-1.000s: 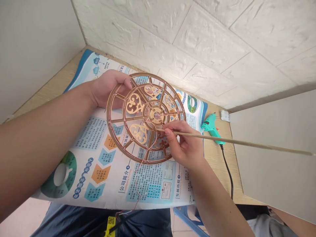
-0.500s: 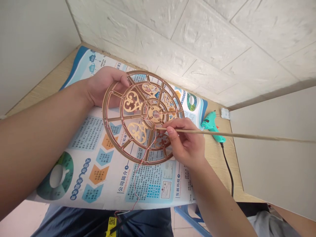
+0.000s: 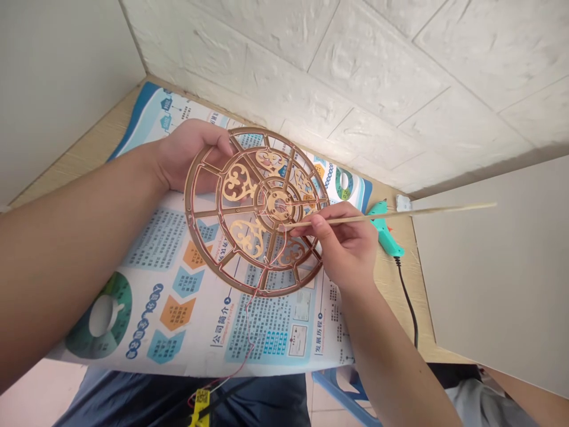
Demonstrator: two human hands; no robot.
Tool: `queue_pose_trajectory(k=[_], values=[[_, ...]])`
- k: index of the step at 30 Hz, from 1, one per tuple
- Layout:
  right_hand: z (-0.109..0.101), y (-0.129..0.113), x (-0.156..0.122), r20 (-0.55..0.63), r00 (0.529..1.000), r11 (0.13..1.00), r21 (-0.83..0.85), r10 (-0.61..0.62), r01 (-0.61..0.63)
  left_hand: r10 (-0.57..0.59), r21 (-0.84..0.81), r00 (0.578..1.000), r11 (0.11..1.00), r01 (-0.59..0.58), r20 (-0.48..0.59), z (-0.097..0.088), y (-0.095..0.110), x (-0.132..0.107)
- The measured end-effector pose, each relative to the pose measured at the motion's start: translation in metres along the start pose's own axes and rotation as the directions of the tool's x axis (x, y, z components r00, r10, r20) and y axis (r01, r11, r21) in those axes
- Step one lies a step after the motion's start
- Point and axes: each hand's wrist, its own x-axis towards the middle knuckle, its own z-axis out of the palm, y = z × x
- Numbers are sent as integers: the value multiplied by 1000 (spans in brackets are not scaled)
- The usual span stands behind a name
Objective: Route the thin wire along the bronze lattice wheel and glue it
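Holding the gold openwork wheel (image 3: 255,210) tilted above the poster (image 3: 178,308) on the counter (image 3: 84,157), my left hand (image 3: 189,154) has its grip closed on the far rim. My right hand (image 3: 349,246) pinches a wooden stick (image 3: 409,213), its tip at the hub. I judge a slip could snap a fine spoke or snag the red wire (image 3: 248,323). The wheel hides my left fingers, the wire's lower end is unclear, and my right hand partly covers the glue gun (image 3: 386,237).
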Motion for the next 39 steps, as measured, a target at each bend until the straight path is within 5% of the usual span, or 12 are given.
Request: queue_pose_trajectory(k=[6,33,39], values=[[-2,1,3,21,999,999,20,33,-33,6,15,1000,1000,-5,-17,1,-1,0],[-1,-2,-5,139,978,947,-258,-157,189,11,89,998,996,-6,-60,7,-1,-3],[1,6,-2,95,989,991,-60,-112,118,30,107,995,994,-20,-97,8,-2,-4]])
